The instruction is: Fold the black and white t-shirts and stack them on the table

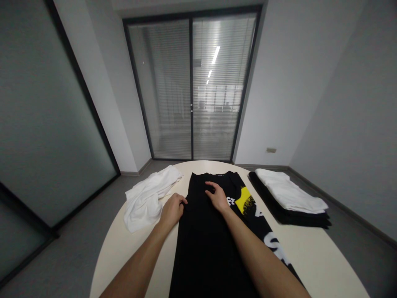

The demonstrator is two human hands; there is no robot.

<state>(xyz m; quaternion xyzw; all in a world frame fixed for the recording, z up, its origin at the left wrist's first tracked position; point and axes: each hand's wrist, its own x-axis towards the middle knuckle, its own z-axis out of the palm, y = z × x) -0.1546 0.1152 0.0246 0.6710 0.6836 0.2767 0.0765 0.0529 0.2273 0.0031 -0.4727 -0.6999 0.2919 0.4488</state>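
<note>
A black T-shirt (204, 240) with white lettering and a yellow patch lies lengthwise in front of me, its left side folded inward and its neckline at the far end. At the shirt's left edge, my left hand (174, 209) has its fingers curled and pinches the cloth. My right hand (217, 198) is over the upper part of the shirt, thumb and fingers apart, holding nothing; whether its fingertips touch the fabric is hard to tell. Left of the shirt lies a crumpled white garment (151, 196), close to my left hand.
On the right of the round pale table (322, 256) is a stack with a folded white garment (288, 192) on top of folded black garments (279, 215). Beyond the table's far edge stand glass doors (191, 136) with blinds, between light walls.
</note>
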